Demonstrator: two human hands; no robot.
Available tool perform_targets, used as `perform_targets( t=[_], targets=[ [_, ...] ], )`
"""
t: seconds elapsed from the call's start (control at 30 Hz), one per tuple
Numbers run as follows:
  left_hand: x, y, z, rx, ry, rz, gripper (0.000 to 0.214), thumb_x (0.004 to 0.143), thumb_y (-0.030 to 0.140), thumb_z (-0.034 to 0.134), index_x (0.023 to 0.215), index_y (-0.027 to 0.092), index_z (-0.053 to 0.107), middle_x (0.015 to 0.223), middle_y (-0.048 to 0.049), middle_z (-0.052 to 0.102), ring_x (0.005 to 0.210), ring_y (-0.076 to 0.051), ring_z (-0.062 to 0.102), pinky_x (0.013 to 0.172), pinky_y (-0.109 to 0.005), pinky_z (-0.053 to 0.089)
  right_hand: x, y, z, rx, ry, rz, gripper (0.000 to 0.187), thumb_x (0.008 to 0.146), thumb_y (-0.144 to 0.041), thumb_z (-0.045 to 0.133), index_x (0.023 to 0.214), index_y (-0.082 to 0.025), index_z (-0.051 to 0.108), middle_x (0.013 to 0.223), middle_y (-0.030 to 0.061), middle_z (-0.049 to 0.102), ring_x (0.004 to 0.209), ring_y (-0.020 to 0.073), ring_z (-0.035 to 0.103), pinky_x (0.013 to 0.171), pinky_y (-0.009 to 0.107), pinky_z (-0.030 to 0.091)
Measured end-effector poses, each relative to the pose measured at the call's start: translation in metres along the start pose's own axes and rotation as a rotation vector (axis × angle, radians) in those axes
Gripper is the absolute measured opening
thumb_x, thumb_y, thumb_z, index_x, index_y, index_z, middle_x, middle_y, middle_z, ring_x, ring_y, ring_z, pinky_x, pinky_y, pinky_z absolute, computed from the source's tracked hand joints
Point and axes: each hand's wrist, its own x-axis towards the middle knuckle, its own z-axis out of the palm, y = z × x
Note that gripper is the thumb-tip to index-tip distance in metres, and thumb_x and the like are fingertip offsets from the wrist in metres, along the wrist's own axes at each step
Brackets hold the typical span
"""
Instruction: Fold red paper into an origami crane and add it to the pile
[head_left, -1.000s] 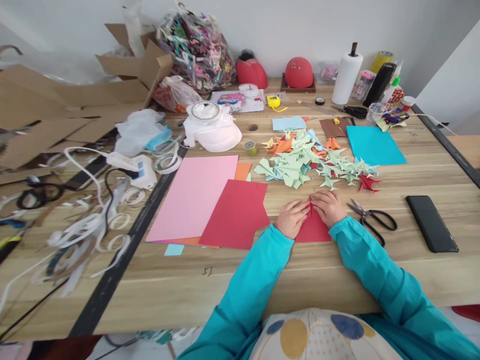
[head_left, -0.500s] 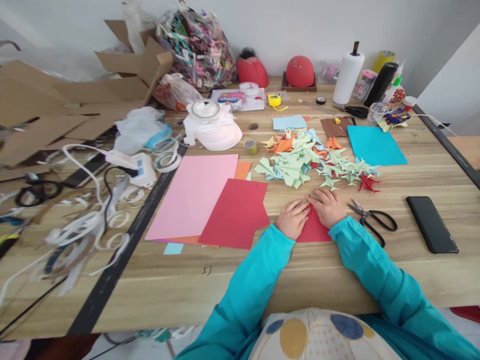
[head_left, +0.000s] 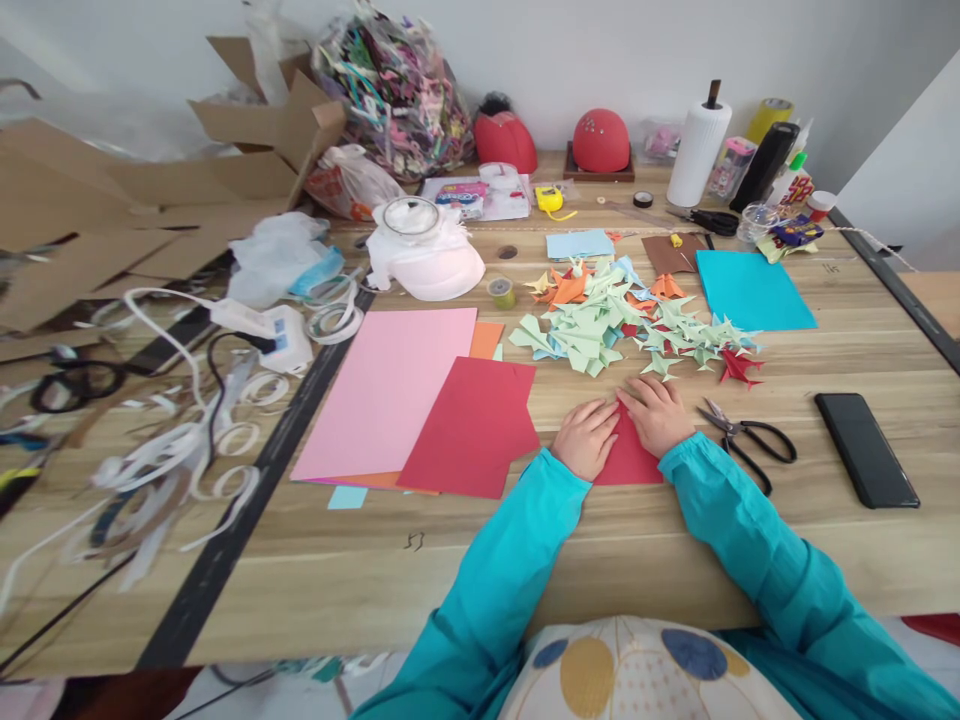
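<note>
A small sheet of red paper [head_left: 630, 458] lies on the table in front of me, its upper part covered by both hands. My left hand [head_left: 586, 440] is closed over its left side, fingers together and pointing to the upper right. Across from it, my right hand [head_left: 658, 415] grips the paper's upper right edge, fingertips close to those of the left. What the fingertips pinch is partly hidden. To the left rests a larger notched red sheet [head_left: 469, 428], overlapping a pink sheet [head_left: 397, 385]. Black-handled scissors [head_left: 739, 430] lie beside my right wrist.
Just beyond my hands is a pile of folded paper figures [head_left: 592, 320], mostly pale green. Blue paper [head_left: 754, 290] lies behind on the right, a phone [head_left: 866, 450] nearer. White cables and tape rolls [head_left: 236, 440] clutter the left, below a cardboard box [head_left: 247, 180].
Both hands stay almost still on the red paper. The whole view has shifted very slightly; no object has visibly moved on the table.
</note>
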Motion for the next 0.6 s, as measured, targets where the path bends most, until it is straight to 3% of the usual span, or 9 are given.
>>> perform_targets(
  t=[0.33, 0.6],
  targets=[
    [0.0007, -0.0004, -0.0004, -0.010, 0.011, 0.006, 0.031, 0.083, 0.025, 0.043, 0.108, 0.015, 0.058, 0.118, -0.0056, 0.056, 0.111, -0.023, 0.044, 0.092, -0.041, 0.039, 0.0024, -0.0032, -0.0066, 0.001, -0.026, 0.030, 0.042, 0.086, -0.026, 0.035, 0.127, -0.015, 0.041, 0.128, 0.0108, 0.045, 0.119, 0.0233, 0.031, 0.097, 0.040, 0.023],
    [0.0004, -0.0009, -0.0001, -0.028, -0.012, 0.001, 0.031, 0.083, 0.025, 0.042, 0.109, 0.016, 0.058, 0.119, -0.0061, 0.056, 0.113, -0.023, 0.043, 0.093, -0.042, 0.038, 0.0019, -0.0035, -0.0074, 0.002, -0.036, 0.022, 0.039, 0.086, -0.023, 0.035, 0.124, -0.019, 0.045, 0.129, 0.0079, 0.045, 0.120, 0.0241, 0.030, 0.096, 0.041, 0.022]
  ],
)
